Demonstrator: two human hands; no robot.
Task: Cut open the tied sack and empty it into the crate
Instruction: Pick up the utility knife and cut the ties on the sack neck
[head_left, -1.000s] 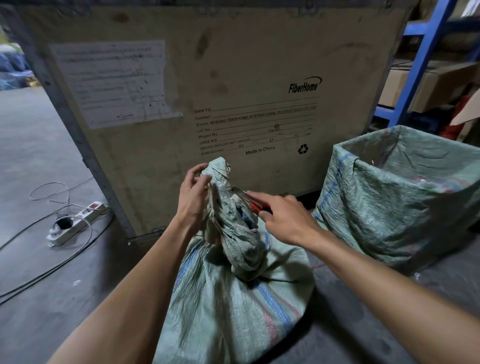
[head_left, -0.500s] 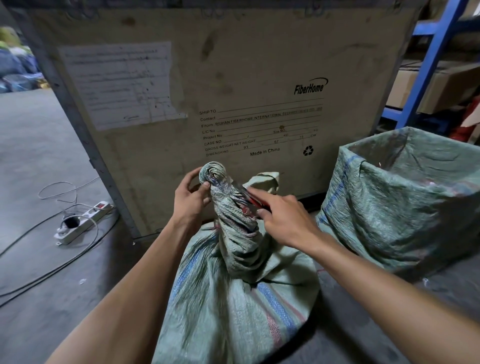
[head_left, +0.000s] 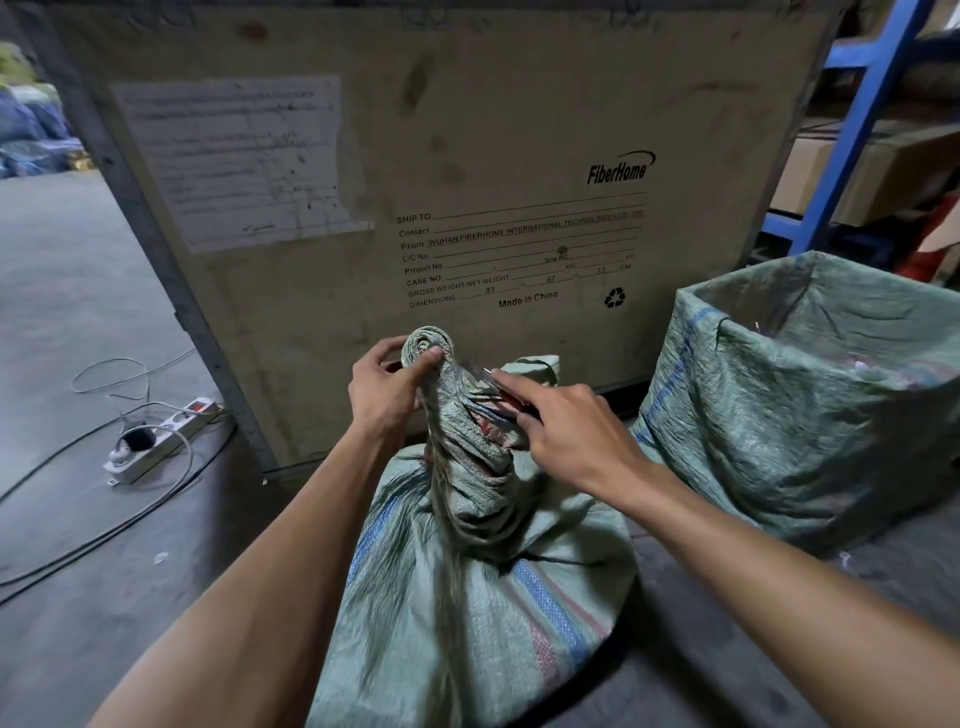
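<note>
Sacking fills the lower centre of the frame: a pale green woven plastic sack (head_left: 467, 613) with blue and red stripes stands on the grey concrete floor (head_left: 78, 322), its neck twisted into a tight upright rope. Our left hand (head_left: 387, 389) pinches the coiled top of that neck between thumb and fingers. Our right hand (head_left: 566, 436) is closed around a small red-handled cutter (head_left: 506, 402), forefinger stretched along it, the metal tip touching the neck just below the left hand's grip. Behind the sack, across the upper middle of the frame, stands the large plywood crate (head_left: 467, 156) printed with shipping text and bearing a white paper label (head_left: 234, 161). At right, beside our sack, sits an open green woven bag (head_left: 805, 405). At left, a white power strip (head_left: 161, 441) lies among cables on the floor.
</note>
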